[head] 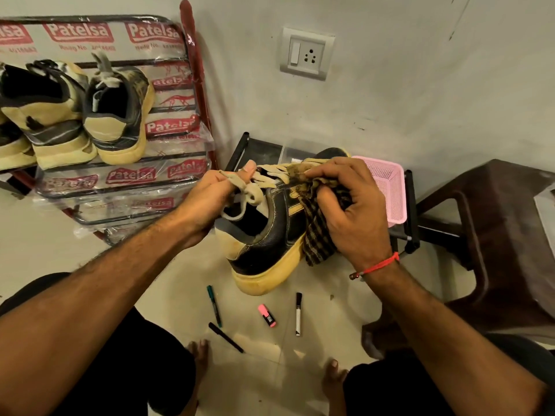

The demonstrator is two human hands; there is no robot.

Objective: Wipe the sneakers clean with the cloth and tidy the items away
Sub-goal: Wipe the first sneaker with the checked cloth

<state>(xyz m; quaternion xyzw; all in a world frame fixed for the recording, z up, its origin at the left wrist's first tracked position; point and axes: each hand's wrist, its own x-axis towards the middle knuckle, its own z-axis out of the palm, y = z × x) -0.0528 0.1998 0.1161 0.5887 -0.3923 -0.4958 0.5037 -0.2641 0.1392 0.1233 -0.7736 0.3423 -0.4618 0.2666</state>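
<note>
Fingers of right hand (348, 205) curled round cloth (318, 235), pressing it on side of sneaker (264, 235). Left hand (210, 199) gripping tongue and laces, holding sneaker up off floor. Wiping step, mid-stroke by the look. Next: drag cloth down toward yellow sole below fingers, then rotate shoe. Still to tidy: markers (214, 306) on floor beneath, pink basket (387, 187) just behind right fingers. Other sneakers on rack (192, 85), far left.

Sneaker (264, 235): black, yellow sole, hanging in mid-air, heel facing camera | Cloth (318, 232): checked, bunching against sneaker's right side | Other sneakers (90, 115): sitting on rack (192, 85)
</note>
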